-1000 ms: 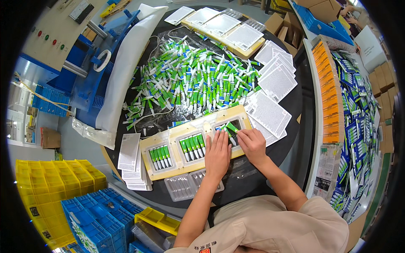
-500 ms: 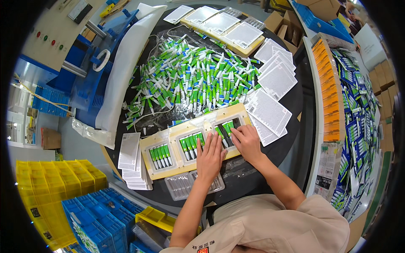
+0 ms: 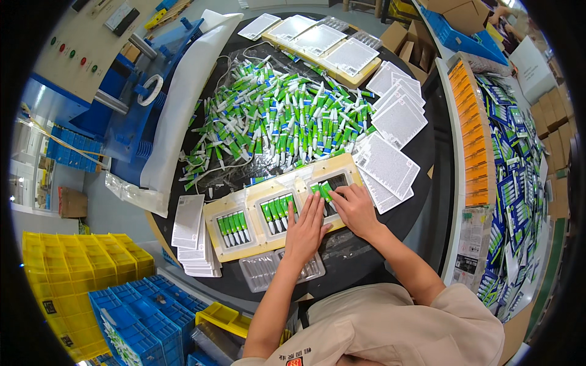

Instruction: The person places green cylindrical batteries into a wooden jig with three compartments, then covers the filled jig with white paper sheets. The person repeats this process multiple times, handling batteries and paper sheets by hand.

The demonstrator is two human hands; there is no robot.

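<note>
A cream tray (image 3: 249, 244) with three windows lies across the near part of the round black table, tilted up to the right. Small green-and-white tubes (image 3: 232, 228) stand side by side in its left window, and more fill the middle one. In the right window are a few tubes (image 3: 326, 190), beside a dark gap. My left hand (image 3: 303, 230) lies flat over the divider, fingers stretched, fingertips touching the tubes at that window's left side. With bent fingers, my right hand (image 3: 359, 212) holds a tube at the same window; its thumb is partly hidden.
A heap of loose tubes (image 3: 287, 116) covers the table's middle. White printed cards (image 3: 387, 163) fan out on the right; another stack (image 3: 188, 229) lies left. Clear plastic blisters (image 3: 259, 271) lie before the tray. Behind stands a second tray (image 3: 351, 78); blue crates (image 3: 143, 314) are at lower left.
The tubes in the right window have shifted left, toward my left hand's fingertips. My right hand has moved slightly down and left, and my left hand has hardly moved.
</note>
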